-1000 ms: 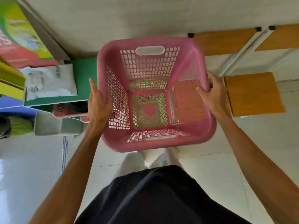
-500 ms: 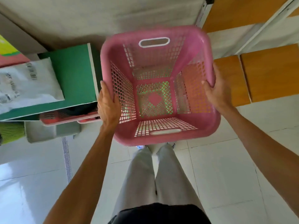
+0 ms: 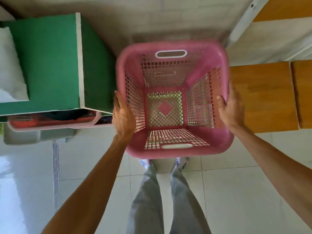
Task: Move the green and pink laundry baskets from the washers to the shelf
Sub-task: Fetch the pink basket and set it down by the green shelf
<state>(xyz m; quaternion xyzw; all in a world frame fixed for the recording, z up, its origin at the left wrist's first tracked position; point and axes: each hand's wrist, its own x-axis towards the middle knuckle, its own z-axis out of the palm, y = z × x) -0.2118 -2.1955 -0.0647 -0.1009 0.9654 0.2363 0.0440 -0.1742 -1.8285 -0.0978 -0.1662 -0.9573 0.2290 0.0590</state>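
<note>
I look straight down into an empty pink laundry basket (image 3: 199, 76) held in the air above my feet. Green shows through the mesh of its floor, so the green basket (image 3: 180, 97) seems nested beneath it; only slivers are visible. My left hand (image 3: 122, 115) presses flat against the basket's left wall. On the right rim, my right hand (image 3: 230, 109) grips with the thumb hooked inside. A wooden shelf (image 3: 263, 97) with white metal posts lies directly to the right of the basket.
A green box (image 3: 50, 63) sits at the left, with a white bag (image 3: 10, 68) on it. Beneath it are a pink tray (image 3: 54, 124) of dark items and a grey tub (image 3: 33, 136). Pale tiled floor (image 3: 76, 174) spreads around my legs.
The basket has moved rightward and lower in view, now close beside the wooden shelf boards. The view tilted down further, showing my legs and shoes. Both hands keep their hold.
</note>
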